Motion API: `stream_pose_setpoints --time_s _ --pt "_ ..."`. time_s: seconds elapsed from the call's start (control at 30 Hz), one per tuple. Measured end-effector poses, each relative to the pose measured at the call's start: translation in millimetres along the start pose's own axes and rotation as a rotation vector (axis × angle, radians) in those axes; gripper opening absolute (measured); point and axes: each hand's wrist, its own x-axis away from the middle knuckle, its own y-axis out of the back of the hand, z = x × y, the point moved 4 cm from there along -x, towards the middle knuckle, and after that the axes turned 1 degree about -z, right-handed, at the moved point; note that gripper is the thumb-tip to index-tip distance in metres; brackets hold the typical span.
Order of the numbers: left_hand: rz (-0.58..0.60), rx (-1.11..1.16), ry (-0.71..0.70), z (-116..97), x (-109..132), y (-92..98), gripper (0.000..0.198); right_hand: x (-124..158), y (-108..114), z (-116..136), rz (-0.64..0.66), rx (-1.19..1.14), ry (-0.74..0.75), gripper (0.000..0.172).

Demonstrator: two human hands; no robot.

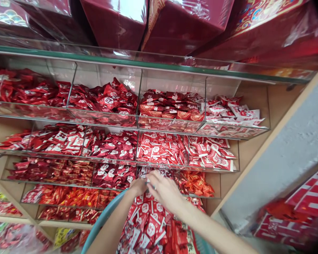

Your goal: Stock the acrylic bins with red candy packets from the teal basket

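Both my hands reach into a clear bin of red and white wrapped sweets (pixel 159 173) in the third tier of a stepped display. My left hand (pixel 138 186) is curled at the bin's front edge, its fingers hidden among the packets. My right hand (pixel 163 190) lies beside it with fingers bent down onto the sweets. Below my arms, a teal basket (pixel 103 218) holds a heap of red and white sweet packets (pixel 151 229).
Tiers of clear acrylic bins (pixel 137 120) hold red wrapped sweets, split by dividers. Large red gift boxes (pixel 175 21) stand on the glass top shelf. A wooden side panel (pixel 270 141) closes the display at right, with red boxes (pixel 307 204) beyond.
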Motion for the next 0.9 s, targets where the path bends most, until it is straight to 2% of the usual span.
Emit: stream_pose_setpoints --time_s 0.1,0.17,0.27,0.33,0.57,0.9 --pt "-0.038 -0.031 -0.022 0 2 2.3 0.054 -23 25 -27 -0.139 -0.009 -0.124 0.026" --pt "-0.049 -0.041 -0.039 0 3 3.5 0.060 -37 32 -50 -0.196 0.016 -0.263 0.023" --pt "-0.055 -0.043 -0.042 -1 5 4.5 0.062 -54 29 -79 -0.177 0.054 -0.466 0.022" --pt "-0.053 -0.045 -0.031 -1 6 4.7 0.062 -61 25 -89 -0.139 0.063 -0.539 0.023" --pt "-0.039 -0.040 0.001 0 6 4.1 0.058 -70 15 -92 -0.079 0.023 -0.620 0.031" --pt "-0.035 -0.033 0.008 0 5 4.3 0.058 -80 2 -105 -0.213 -0.414 -0.593 0.026"
